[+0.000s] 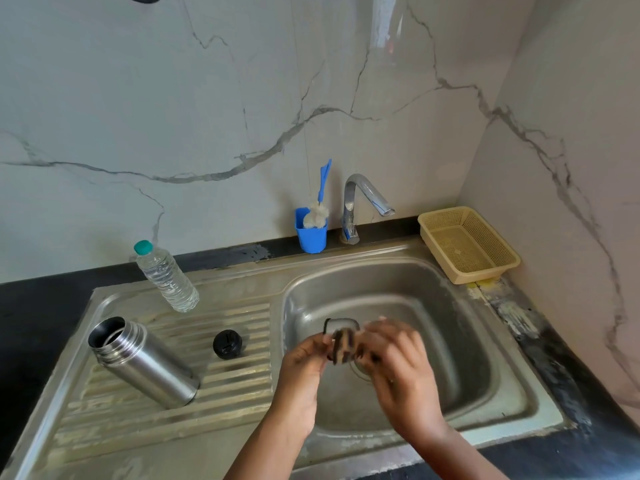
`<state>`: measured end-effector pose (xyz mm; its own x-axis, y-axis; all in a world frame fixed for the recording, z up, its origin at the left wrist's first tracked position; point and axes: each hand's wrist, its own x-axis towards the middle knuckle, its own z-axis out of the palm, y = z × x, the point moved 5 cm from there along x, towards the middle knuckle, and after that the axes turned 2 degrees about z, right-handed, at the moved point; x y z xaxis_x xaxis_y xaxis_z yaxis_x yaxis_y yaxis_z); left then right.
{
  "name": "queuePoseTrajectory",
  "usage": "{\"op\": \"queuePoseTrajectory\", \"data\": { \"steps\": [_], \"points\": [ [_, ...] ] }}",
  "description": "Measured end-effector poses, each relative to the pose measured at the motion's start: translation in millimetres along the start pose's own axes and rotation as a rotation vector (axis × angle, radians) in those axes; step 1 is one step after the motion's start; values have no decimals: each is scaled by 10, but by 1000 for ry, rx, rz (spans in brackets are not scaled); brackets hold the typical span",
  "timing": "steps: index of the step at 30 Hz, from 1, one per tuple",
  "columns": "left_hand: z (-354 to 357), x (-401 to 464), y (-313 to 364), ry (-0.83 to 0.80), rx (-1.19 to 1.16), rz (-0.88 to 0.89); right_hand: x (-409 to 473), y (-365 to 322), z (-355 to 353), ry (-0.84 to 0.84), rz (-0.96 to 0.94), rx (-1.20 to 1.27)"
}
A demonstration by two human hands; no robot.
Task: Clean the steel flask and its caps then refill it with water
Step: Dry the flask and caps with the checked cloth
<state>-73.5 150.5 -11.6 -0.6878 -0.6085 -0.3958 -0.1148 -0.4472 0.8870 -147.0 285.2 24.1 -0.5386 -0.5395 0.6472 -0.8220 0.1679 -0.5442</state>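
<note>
The steel flask (142, 362) stands uncapped on the ribbed drainboard at the left, its mouth tilted toward the camera. A black inner cap (227, 345) lies on the drainboard to its right. Over the sink basin (433, 306) my left hand (304, 355) and my right hand (398, 358) hold a steel outer cap with a black strap loop (341, 342) between them. Both hands are blurred; fingers of each curl round the cap.
A plastic water bottle (166, 275) with a teal lid stands behind the flask. A blue holder with a bottle brush (311, 226) sits beside the tap (360, 202); no water runs from its spout. A beige basket (467, 244) rests at the back right corner.
</note>
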Motion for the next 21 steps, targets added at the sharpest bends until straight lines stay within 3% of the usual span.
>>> {"op": "queuePoseTrajectory", "data": {
  "steps": [1, 3, 10, 15, 18, 21],
  "points": [
    [34, -20, 21, -25, 9, 6, -23, -44, 57, -46, -103, -79],
    [96, -71, 58, -79, 44, 9, -36, 11, 125, -82, -95, -99],
    [54, -132, 147, -207, 268, 89, -11, 358, 176, 40, 771, 551],
    [122, -224, 189, -281, 293, 150, -148, 577, 281, 5, 1231, 806],
    [219, -269, 194, -243, 241, 205, -254, 579, 367, -52, 1401, 977],
    [250, -210, 114, -155, 230, 327, -258, 543, 403, -4, 1490, 1190]
  ]
}}
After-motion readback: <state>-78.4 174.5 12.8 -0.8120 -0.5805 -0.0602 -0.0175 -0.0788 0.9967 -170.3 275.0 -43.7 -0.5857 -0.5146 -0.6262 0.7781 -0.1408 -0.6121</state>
